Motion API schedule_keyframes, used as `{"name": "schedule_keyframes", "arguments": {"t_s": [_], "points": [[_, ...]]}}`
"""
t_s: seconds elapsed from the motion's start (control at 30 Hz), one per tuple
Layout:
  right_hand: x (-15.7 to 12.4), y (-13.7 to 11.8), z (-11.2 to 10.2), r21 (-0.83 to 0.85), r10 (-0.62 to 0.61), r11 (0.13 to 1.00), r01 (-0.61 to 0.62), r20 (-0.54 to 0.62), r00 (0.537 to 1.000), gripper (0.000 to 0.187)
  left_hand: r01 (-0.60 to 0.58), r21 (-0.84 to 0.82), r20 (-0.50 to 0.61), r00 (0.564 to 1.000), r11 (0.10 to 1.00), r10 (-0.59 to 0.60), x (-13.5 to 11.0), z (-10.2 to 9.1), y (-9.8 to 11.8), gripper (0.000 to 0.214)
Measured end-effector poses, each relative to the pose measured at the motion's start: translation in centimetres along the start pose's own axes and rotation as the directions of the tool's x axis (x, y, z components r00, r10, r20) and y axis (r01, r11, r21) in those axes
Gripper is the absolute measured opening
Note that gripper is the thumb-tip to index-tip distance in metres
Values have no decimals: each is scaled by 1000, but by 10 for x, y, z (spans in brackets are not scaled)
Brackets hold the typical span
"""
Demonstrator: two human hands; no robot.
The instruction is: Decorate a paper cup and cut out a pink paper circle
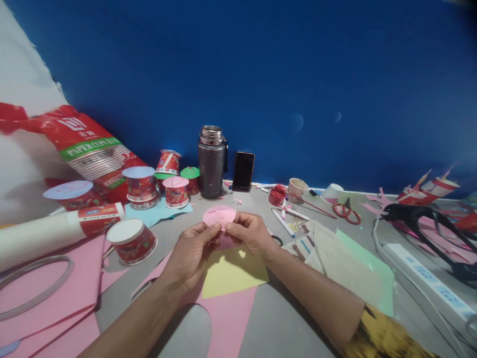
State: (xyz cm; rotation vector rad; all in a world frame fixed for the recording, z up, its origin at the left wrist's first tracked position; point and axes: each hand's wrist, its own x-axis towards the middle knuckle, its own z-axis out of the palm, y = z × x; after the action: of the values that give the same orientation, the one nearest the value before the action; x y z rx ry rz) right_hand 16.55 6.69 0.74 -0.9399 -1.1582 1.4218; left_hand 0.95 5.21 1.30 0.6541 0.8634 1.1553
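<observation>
Between my two hands is a round piece of pink paper (219, 214), raised above the table. The thumb and fingers of my left hand (196, 251) pinch its near left edge. My right hand (251, 236) pinches the near right edge, its thumb close to the other thumb. Some pink shows beneath the fingers, but I cannot make out what part it is. Under the hands lies a yellow paper sheet (233, 273), on top of a cut pink sheet (231, 318).
Left stand decorated paper cups (176, 193), a stack of cups (48, 233) and a red cup bag (93, 144). A steel flask (211, 164) and a phone (243, 171) stand behind. Rightward lie markers (283, 223), scissors (346, 211), a cloth (335, 253) and a power strip (428, 278).
</observation>
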Motion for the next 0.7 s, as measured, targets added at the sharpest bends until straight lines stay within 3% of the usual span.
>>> {"name": "schedule_keyframes", "arguments": {"t_s": [0.2, 0.43, 0.7], "points": [[-6, -3, 3, -112, -36, 993, 32, -36, 999, 44, 18, -55, 1, 1000, 998, -18, -4, 7, -1, 44], [-5, -4, 1, -49, 49, 998, -46, 62, 997, 65, -41, -37, 106, 993, 998, 45, -1, 7, 3, 34], [-2, 4, 0, 52, 39, 998, -37, -30, 999, 55, -19, -41, 31, 999, 999, 20, 0, 3, -1, 26]]}}
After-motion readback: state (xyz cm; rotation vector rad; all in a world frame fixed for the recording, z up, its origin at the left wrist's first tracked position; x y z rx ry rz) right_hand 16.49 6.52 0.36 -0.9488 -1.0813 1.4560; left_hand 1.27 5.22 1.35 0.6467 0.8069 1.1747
